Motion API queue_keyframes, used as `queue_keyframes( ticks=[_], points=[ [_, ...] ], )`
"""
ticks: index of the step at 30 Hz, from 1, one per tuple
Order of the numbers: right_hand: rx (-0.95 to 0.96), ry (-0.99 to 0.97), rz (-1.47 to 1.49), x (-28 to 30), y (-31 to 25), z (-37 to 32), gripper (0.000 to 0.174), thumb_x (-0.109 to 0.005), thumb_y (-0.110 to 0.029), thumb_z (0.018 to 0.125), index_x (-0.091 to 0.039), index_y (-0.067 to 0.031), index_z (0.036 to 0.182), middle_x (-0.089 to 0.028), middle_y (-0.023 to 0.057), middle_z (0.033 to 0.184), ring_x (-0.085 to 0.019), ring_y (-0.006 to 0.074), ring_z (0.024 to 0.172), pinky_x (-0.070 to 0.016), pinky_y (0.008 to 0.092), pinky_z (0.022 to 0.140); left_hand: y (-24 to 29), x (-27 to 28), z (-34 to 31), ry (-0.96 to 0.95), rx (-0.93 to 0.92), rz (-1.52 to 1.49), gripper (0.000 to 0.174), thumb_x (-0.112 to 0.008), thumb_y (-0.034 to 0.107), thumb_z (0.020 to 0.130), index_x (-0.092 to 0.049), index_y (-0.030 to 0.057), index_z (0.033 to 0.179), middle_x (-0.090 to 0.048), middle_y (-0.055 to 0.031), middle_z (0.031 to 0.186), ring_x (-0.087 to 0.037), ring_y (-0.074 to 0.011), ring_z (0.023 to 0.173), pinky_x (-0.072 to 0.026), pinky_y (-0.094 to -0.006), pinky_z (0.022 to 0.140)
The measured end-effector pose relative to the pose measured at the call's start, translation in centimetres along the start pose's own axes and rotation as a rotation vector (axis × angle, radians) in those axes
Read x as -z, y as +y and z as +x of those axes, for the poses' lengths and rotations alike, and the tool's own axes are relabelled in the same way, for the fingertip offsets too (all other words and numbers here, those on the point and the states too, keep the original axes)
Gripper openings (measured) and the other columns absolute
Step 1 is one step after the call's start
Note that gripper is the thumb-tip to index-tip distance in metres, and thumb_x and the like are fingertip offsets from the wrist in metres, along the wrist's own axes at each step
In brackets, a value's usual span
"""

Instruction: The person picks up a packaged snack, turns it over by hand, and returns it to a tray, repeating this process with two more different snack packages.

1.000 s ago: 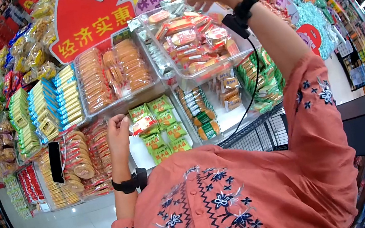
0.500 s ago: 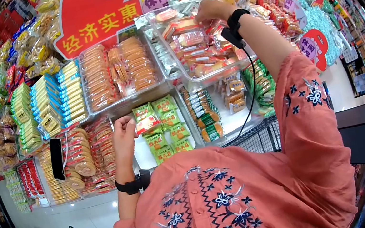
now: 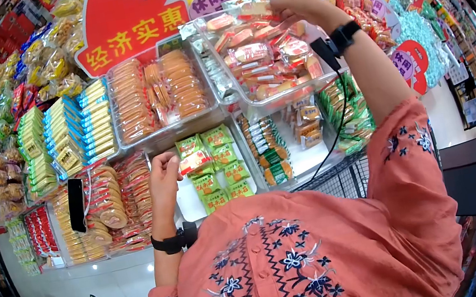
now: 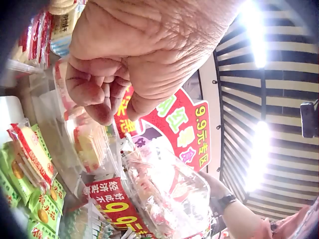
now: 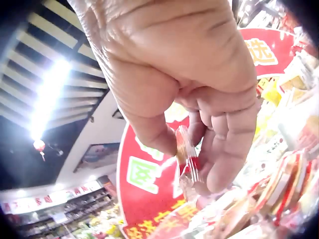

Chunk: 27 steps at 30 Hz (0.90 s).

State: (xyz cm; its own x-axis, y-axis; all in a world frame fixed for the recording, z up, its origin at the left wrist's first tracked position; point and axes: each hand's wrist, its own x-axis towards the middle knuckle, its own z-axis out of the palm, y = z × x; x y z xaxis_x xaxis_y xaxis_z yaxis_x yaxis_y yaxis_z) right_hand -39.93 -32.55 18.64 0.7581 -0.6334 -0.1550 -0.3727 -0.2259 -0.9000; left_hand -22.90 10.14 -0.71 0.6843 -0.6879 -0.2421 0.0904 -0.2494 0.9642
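Evidently the right hand (image 5: 199,99) has its thumb and fingers together on something: a clear-wrapped packet (image 5: 187,157) with a red band, pinched near the fingertips. Packet location: in that hand, above the back part of a clear plastic tub (image 3: 281,102). In the tub lie jumbled wrapped snacks (image 3: 250,54), several with red on them.

Left hand (image 3: 163,177): fingers loosely bent, nothing seen between them. It hovers just beside a red-and-white packet (image 3: 194,162), which lies on green packets (image 3: 233,174) in a white tray (image 3: 188,198); contact with the packet, cannot tell.

Both wrists carry dark straps; from the right one a black cable (image 3: 342,107) runs down towards the coral shirt (image 3: 304,244). Behind the left hand, a tub of stacked brown cakes (image 3: 133,103). Farther back, a red sign (image 3: 137,33) with yellow characters stands over the display.
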Motion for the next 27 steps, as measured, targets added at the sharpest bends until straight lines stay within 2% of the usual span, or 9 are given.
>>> queue_keyframes(
  ticks=[1,4,8,12,14,18,19,23,27],
  points=[
    [0.031,0.01,0.084,0.2,0.2,0.1,0.033,-0.071,-0.026,0.087,-0.058,0.001,0.101,-0.065,0.0092,0.092,-0.069,0.0185,0.075,-0.061,0.0323,0.07,0.1,-0.1,-0.1,-0.01,-0.016,-0.011,0.024,-0.061,0.023,0.098,-0.06,0.0044,0.112,-0.06,0.0008,0.089,-0.054,-0.0056,0.068,-0.041,-0.0203,0.057],
    [0.165,-0.01,0.214,-1.9,-2.5,-4.1,0.022,-0.066,-0.025,0.094,-0.058,-0.005,0.097,-0.063,0.0037,0.085,-0.071,0.0172,0.079,-0.0601,0.0287,0.066,1.6,-0.2,-0.1,-0.042,-0.062,-0.04,0.026,-0.059,0.025,0.099,-0.06,0.0039,0.115,-0.062,-0.0002,0.091,-0.055,-0.0059,0.069,-0.0419,-0.0203,0.055],
    [0.274,-0.136,0.19,-7.5,-4.1,-9.5,0.018,-0.061,-0.022,0.098,-0.056,-0.0055,0.104,-0.062,0.0026,0.089,-0.069,0.0119,0.073,-0.0591,0.0274,0.064,5.0,-0.7,-0.3,-0.095,-0.135,-0.17,0.032,-0.054,0.029,0.103,-0.06,0.002,0.119,-0.065,-0.0036,0.097,-0.059,-0.007,0.072,-0.0451,-0.0208,0.056],
    [0.231,-0.244,0.451,-14.1,-2.9,-12.5,0.024,-0.066,-0.023,0.095,-0.058,-0.0021,0.103,-0.061,0.0045,0.094,-0.068,0.0134,0.079,-0.0591,0.0276,0.066,8.1,-0.7,-2.1,-0.161,-0.17,-0.376,0.05,-0.042,0.044,0.107,-0.058,0.0003,0.122,-0.066,-0.0069,0.1,-0.062,-0.0129,0.078,-0.0495,-0.0253,0.066],
    [0.158,-0.252,0.434,-17.0,-2.3,-13.5,0.025,-0.066,-0.022,0.094,-0.057,-0.0007,0.104,-0.06,0.0056,0.095,-0.067,0.0141,0.08,-0.06,0.0289,0.067,8.3,-0.4,-2.7,-0.186,-0.17,-0.469,0.053,-0.038,0.048,0.107,-0.057,0.0002,0.123,-0.066,-0.0079,0.102,-0.063,-0.0146,0.079,-0.05,-0.0266,0.065],
    [0.079,-0.328,0.615,-21.6,0.0,-13.3,0.027,-0.065,-0.022,0.095,-0.056,-0.0002,0.106,-0.059,0.0054,0.092,-0.066,0.0126,0.08,-0.0597,0.0282,0.073,7.9,0.1,-3.6,-0.221,-0.195,-0.518,0.052,-0.038,0.047,0.107,-0.056,0.0008,0.122,-0.066,-0.0093,0.104,-0.065,-0.0156,0.081,-0.0503,-0.0267,0.065],
    [0.062,-0.346,0.651,-22.4,1.0,-12.9,0.026,-0.065,-0.022,0.095,-0.056,-0.0006,0.106,-0.059,0.0049,0.092,-0.065,0.012,0.08,-0.0595,0.028,0.073,7.7,0.3,-3.8,-0.213,-0.171,-0.535,0.044,-0.042,0.041,0.107,-0.054,0.0017,0.124,-0.067,-0.0086,0.105,-0.065,-0.015,0.081,-0.0502,-0.0259,0.065],
    [0.019,-0.388,0.746,-24.7,3.3,-11.8,0.026,-0.065,-0.024,0.095,-0.055,-0.0021,0.106,-0.058,0.0032,0.09,-0.062,0.0102,0.076,-0.0586,0.0273,0.075,7.0,0.3,-4.2,-0.151,-0.123,-0.554,0.033,-0.052,0.028,0.105,-0.052,0.0029,0.127,-0.066,-0.0055,0.104,-0.065,-0.0132,0.082,-0.0492,-0.0245,0.064],
    [0.007,-0.39,0.737,-25.8,3.8,-11.6,0.027,-0.066,-0.025,0.095,-0.056,-0.002,0.106,-0.059,0.0037,0.092,-0.065,0.0121,0.082,-0.0581,0.027,0.076,6.3,-0.1,-3.9,-0.095,-0.135,-0.542,0.029,-0.057,0.028,0.102,-0.056,0.0047,0.121,-0.067,-0.0038,0.097,-0.064,-0.0115,0.08,-0.0497,-0.0235,0.064]
  ],
)
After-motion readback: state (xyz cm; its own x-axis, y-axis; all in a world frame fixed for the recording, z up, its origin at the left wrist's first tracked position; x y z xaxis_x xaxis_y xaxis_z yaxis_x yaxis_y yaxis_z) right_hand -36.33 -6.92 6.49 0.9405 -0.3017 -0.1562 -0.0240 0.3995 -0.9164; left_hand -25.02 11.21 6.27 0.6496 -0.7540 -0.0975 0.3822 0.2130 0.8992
